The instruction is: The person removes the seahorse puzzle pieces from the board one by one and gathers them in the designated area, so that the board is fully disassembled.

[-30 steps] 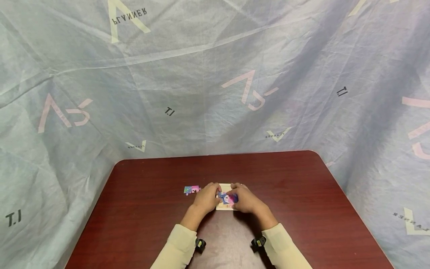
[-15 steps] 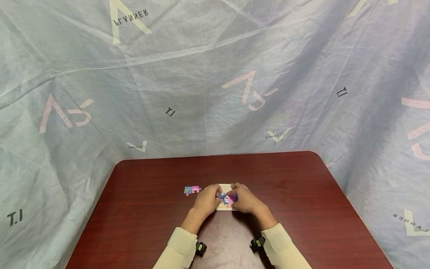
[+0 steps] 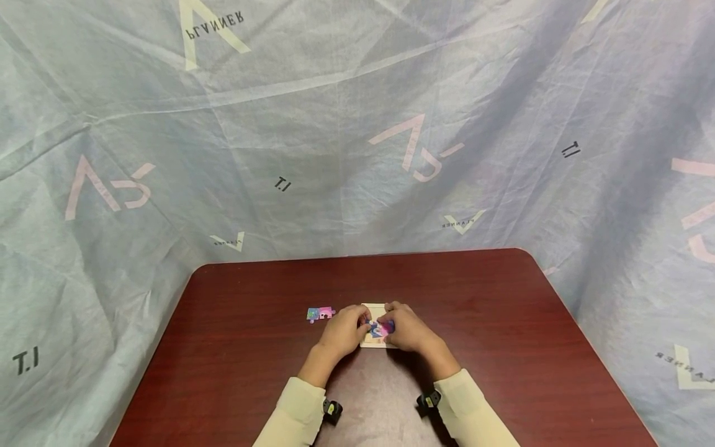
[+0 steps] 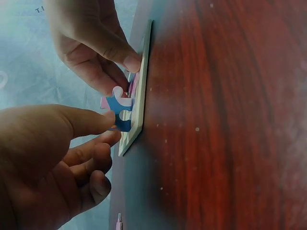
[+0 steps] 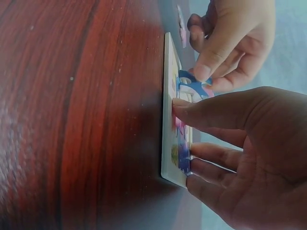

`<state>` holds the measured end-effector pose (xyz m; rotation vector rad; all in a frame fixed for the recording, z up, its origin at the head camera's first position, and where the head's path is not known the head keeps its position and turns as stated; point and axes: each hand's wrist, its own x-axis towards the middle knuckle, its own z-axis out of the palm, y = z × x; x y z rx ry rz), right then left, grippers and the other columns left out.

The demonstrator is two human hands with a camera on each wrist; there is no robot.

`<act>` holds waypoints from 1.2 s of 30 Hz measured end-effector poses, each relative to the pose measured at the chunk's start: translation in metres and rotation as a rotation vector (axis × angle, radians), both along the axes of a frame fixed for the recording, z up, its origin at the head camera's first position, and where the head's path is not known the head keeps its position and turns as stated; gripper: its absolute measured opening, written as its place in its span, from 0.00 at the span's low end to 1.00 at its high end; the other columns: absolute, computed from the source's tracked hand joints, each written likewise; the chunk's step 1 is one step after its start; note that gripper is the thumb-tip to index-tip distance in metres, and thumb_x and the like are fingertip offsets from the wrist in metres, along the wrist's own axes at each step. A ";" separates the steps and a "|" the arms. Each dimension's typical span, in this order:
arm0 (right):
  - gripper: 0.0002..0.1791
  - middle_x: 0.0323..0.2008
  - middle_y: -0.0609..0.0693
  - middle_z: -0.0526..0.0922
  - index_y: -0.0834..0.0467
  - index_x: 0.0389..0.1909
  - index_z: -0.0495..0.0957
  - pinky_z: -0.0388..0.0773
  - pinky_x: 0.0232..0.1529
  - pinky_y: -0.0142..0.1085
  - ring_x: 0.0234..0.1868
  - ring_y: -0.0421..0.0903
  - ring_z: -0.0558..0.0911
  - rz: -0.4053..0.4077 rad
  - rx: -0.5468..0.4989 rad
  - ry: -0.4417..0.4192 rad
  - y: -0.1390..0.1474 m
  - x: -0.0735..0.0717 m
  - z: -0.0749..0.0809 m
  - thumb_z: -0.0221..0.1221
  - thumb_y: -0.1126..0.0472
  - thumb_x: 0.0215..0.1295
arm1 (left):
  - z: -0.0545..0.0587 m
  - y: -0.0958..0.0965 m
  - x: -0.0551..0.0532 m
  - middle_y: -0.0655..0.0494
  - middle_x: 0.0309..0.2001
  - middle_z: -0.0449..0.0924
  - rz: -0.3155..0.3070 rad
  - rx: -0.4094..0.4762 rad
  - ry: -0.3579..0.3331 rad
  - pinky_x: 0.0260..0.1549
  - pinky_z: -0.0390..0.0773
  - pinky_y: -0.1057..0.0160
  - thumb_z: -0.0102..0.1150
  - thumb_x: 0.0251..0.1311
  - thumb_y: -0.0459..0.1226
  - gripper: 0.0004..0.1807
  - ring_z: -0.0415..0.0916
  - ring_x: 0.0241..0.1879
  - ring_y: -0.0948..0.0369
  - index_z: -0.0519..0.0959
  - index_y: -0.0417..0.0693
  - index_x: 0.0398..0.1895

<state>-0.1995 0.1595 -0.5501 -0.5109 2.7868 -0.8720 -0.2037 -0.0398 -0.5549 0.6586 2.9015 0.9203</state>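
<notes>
My left hand [image 3: 342, 331] pinches a blue, white and pink jigsaw piece [image 4: 115, 104] between thumb and fingers. The piece stands tilted at the pale puzzle tray [image 3: 373, 307], seen edge-on in both wrist views. My right hand [image 3: 412, 330] holds the tray's right side, its thumb [image 5: 184, 106] at the near edge and other fingertips toward the far side. Purple and pink jigsaw pieces [image 5: 183, 155] lie in the tray, partly covered by the right hand. Bare pale backing shows in the tray's far part in the head view.
Left of the tray, a pair of joined jigsaw pieces [image 3: 320, 314], blue-green and pink, lies on the dark red wooden table [image 3: 469, 292]. A grey printed cloth [image 3: 335, 155] hangs behind and around the table. Each wrist wears a small black camera [image 3: 332, 410].
My left fingers have shifted slightly right over the tray, and the blue piece in them has moved and tilted. The right hand stays nearly in place.
</notes>
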 end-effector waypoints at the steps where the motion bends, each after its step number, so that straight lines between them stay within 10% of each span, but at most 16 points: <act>1: 0.24 0.67 0.66 0.77 0.65 0.54 0.87 0.72 0.72 0.58 0.71 0.67 0.72 -0.002 0.000 0.001 0.000 0.000 0.000 0.75 0.70 0.53 | 0.000 0.000 0.000 0.61 0.32 0.77 -0.001 0.004 0.002 0.29 0.71 0.67 0.69 0.68 0.35 0.04 0.69 0.29 0.67 0.82 0.51 0.40; 36: 0.21 0.66 0.64 0.78 0.61 0.51 0.90 0.74 0.70 0.56 0.70 0.65 0.73 -0.036 -0.016 0.003 -0.001 0.001 -0.003 0.76 0.69 0.52 | -0.006 -0.021 0.010 0.59 0.41 0.86 0.119 0.196 -0.022 0.44 0.81 0.61 0.66 0.71 0.37 0.03 0.81 0.41 0.63 0.87 0.53 0.44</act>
